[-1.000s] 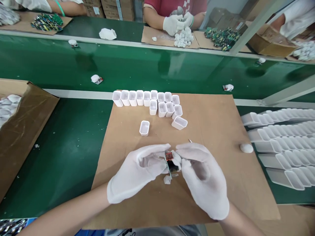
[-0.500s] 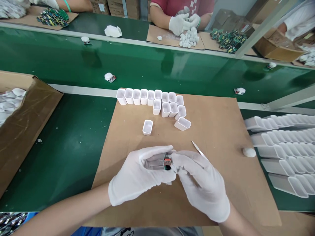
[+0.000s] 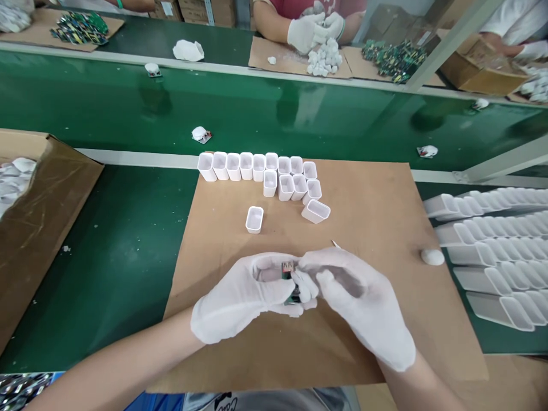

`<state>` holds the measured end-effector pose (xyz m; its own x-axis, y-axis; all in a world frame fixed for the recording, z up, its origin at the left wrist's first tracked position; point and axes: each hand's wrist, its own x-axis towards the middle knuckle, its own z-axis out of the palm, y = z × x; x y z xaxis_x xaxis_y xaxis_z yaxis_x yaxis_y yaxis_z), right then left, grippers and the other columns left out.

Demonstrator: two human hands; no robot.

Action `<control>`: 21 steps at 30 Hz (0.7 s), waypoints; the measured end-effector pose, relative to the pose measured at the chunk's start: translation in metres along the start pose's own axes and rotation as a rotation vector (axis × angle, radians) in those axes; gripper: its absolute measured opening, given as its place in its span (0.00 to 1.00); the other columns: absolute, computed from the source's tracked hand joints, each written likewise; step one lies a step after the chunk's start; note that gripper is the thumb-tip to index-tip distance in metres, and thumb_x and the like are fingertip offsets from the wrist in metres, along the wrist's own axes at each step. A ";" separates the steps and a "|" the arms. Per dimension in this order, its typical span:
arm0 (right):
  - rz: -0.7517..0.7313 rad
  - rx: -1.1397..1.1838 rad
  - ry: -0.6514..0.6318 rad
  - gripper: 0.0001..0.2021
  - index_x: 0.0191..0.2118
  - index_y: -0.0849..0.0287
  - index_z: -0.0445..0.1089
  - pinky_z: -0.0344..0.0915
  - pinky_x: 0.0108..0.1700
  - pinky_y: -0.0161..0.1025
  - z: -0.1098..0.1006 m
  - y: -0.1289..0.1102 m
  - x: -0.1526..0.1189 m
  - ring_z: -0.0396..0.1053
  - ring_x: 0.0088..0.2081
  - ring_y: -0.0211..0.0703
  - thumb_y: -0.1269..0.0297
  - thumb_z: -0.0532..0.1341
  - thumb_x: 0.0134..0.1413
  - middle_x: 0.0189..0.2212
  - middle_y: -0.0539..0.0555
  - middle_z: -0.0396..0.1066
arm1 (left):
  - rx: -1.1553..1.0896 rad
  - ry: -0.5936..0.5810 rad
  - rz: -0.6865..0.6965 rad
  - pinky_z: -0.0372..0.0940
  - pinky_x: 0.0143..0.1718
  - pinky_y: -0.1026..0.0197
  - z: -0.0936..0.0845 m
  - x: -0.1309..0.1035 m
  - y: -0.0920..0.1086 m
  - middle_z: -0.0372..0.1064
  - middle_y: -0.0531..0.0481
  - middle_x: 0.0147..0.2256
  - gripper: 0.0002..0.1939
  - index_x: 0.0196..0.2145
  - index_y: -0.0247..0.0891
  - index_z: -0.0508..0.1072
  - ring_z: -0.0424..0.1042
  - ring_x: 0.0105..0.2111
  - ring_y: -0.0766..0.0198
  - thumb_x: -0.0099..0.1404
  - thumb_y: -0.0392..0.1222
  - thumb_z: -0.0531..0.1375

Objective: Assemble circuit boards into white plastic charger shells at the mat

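Observation:
Between my gloved hands, over the cardboard sheet, is a small green circuit board with a metal USB port (image 3: 287, 267). My left hand (image 3: 248, 291) is closed around the board, its fingertips wrapped over the lower part. My right hand (image 3: 355, 302) is bent beside it, thumb and forefinger meeting at the board's upper right; whether they pinch a small part there I cannot make out. Beyond the hands, one white plastic case (image 3: 254, 220) stands alone and another case (image 3: 316, 211) lies tilted. A thin white pointed tool (image 3: 335, 244) shows partly behind my right hand.
Several white cases (image 3: 233, 166) stand in rows at the back of the cardboard (image 3: 368, 194). Stacked white cases (image 3: 492, 234) lie at right, near a round white piece (image 3: 432, 257). A carton (image 3: 51, 194) of white parts is at left. Across the divider a co-worker's gloved hands (image 3: 314, 31) work.
The board has turned in my left hand, with the USB port now higher and more green showing. My right hand has shifted slightly right and up, covering more of the pointed tool.

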<state>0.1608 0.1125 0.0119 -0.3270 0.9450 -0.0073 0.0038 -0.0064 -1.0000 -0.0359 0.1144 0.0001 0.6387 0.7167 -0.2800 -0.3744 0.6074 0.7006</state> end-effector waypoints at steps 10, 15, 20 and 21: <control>0.013 0.079 -0.010 0.08 0.41 0.51 0.76 0.74 0.28 0.34 0.006 0.013 -0.001 0.70 0.31 0.36 0.72 0.66 0.56 0.34 0.50 0.66 | -0.143 0.020 -0.059 0.71 0.41 0.63 0.003 0.000 -0.006 0.70 0.44 0.38 0.14 0.40 0.33 0.76 0.74 0.40 0.61 0.66 0.47 0.63; 0.030 0.086 0.017 0.05 0.39 0.54 0.75 0.74 0.30 0.34 0.012 0.014 0.004 0.72 0.32 0.37 0.71 0.64 0.58 0.34 0.51 0.68 | -0.094 0.110 -0.088 0.70 0.47 0.55 0.002 0.001 -0.009 0.69 0.46 0.38 0.10 0.38 0.34 0.76 0.74 0.40 0.59 0.66 0.45 0.63; -0.005 0.124 -0.071 0.06 0.42 0.54 0.77 0.75 0.34 0.37 0.002 0.012 0.006 0.72 0.34 0.40 0.65 0.62 0.62 0.34 0.53 0.68 | -0.069 0.059 -0.018 0.69 0.47 0.52 0.006 -0.001 -0.007 0.66 0.47 0.37 0.11 0.33 0.34 0.77 0.73 0.40 0.58 0.65 0.46 0.64; -0.004 0.143 -0.092 0.06 0.41 0.55 0.77 0.75 0.34 0.38 0.001 0.011 0.006 0.72 0.34 0.40 0.63 0.62 0.63 0.33 0.53 0.68 | -0.042 0.055 -0.015 0.69 0.46 0.53 0.007 -0.001 -0.006 0.67 0.47 0.37 0.13 0.34 0.33 0.77 0.73 0.40 0.57 0.65 0.48 0.63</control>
<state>0.1584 0.1178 0.0009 -0.4118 0.9113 0.0033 -0.1301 -0.0552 -0.9900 -0.0300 0.1077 0.0006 0.6068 0.7243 -0.3273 -0.3934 0.6316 0.6681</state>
